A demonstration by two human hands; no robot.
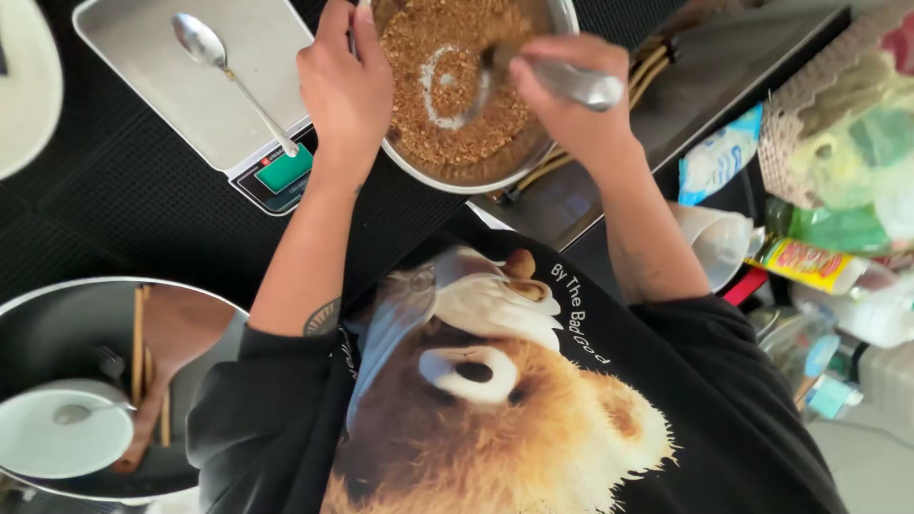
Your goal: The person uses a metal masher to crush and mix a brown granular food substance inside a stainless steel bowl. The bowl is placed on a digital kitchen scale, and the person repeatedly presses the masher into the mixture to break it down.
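Here the metal bowl (533, 167) of brown crumbs sits on the dark table (124, 205), directly ahead between both hands. The left hand (345, 88) has its fingers clenched on the near-left rim; the right hand (571, 95) grasps a metal spoon (557, 78), handle pointing right, its tip leftward in the crumbs.

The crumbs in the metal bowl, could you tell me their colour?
Golden brown crumbs, seen clearly in the head view.
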